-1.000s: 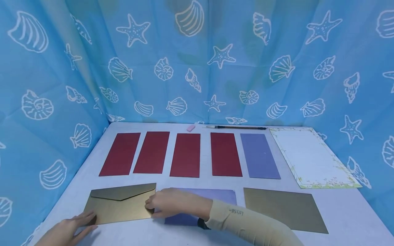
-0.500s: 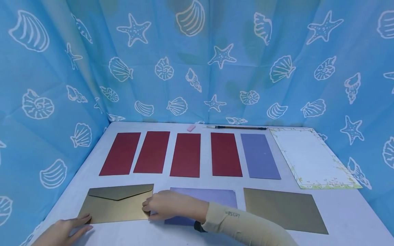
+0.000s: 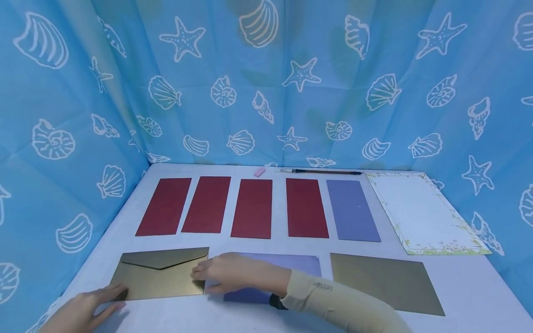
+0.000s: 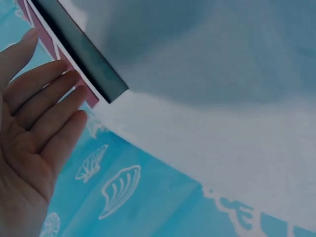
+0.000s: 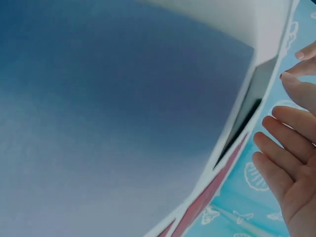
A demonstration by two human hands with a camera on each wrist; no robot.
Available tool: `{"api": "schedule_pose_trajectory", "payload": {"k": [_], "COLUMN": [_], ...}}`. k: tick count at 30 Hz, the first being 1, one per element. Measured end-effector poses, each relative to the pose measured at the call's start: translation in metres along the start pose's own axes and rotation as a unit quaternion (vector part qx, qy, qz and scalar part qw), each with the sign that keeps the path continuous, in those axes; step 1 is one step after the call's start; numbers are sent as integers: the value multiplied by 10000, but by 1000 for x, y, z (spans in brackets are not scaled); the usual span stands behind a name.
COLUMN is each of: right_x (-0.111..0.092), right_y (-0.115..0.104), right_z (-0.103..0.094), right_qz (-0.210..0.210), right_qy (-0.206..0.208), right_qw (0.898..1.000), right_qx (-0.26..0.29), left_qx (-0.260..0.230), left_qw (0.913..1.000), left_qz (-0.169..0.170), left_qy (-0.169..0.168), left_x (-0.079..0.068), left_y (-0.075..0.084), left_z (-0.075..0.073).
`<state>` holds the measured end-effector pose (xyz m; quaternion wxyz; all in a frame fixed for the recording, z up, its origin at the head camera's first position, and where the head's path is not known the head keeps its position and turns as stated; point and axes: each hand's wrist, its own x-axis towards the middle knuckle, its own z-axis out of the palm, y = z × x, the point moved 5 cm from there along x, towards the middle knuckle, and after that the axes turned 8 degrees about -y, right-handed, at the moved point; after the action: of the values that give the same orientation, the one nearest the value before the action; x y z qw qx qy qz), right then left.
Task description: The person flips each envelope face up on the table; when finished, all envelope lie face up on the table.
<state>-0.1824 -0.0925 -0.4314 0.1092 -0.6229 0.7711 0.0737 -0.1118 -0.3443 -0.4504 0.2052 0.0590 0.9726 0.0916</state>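
A gold envelope [image 3: 162, 282] lies at the front left of the table, its pointed flap along the far edge. My left hand [image 3: 83, 307] rests at its lower left corner with the fingers extended. At the envelope's right end, the fingers of my right hand [image 3: 229, 270] lie over the edge. In the left wrist view the left hand [image 4: 37, 123] has straight fingers beside the envelope [image 4: 86, 52]. Loosely extended fingers of the right hand [image 5: 291, 163] show in the right wrist view. Under the right forearm a purple envelope [image 3: 291, 263] is partly hidden.
Several red envelopes [image 3: 251, 208] and a purple envelope [image 3: 353, 210] form a row behind. A second gold envelope [image 3: 387, 284] lies at front right. Flower-bordered paper [image 3: 424, 212], a brush [image 3: 329, 172] and a pink eraser [image 3: 260, 172] lie at the back. A blue curtain [image 3: 266, 83] surrounds the table.
The gold envelope has shifted slightly left, along with both hands. The right hand's fingers lie a little flatter on its edge. The other things keep their places.
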Motion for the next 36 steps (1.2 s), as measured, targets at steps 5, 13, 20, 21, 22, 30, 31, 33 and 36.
{"api": "schedule_pose_trajectory", "payload": {"k": [5, 13, 20, 21, 22, 30, 31, 33, 36], "right_x": [-16, -44, -69, -73, -77, -104, -107, -113, -124], "right_y": [5, 11, 20, 22, 23, 33, 34, 35, 37], "right_z": [-7, -8, -3, -3, -2, 3, 4, 5, 9], "right_qz": [-6, 196, 567, 606, 654, 840, 850, 874, 917], "right_qy": [333, 573, 593, 593, 593, 794, 819, 855, 854], "right_qw": [9994, 9975, 9957, 9955, 9951, 9919, 9915, 9905, 9892], "right_qx": [-4, 366, 438, 426, 437, 529, 554, 625, 765], "left_qx": [-1, 60, 156, 209, 287, 340, 310, 280, 196], "left_qw": [9986, 9868, 9631, 9593, 9564, 9572, 9564, 9565, 9556], "left_qz": [177, 785, 1610, 1711, 1773, 2059, 2149, 2310, 2524], "left_qy": [491, 1414, 2151, 2238, 2304, 2006, 1951, 1760, 1507], "left_x": [-1, -5, -5, -4, -4, 8, 9, 14, 19], "left_y": [15, 57, 97, 102, 107, 139, 142, 149, 159], "left_z": [-10, -20, -24, -24, -24, -19, -18, -16, -13]}}
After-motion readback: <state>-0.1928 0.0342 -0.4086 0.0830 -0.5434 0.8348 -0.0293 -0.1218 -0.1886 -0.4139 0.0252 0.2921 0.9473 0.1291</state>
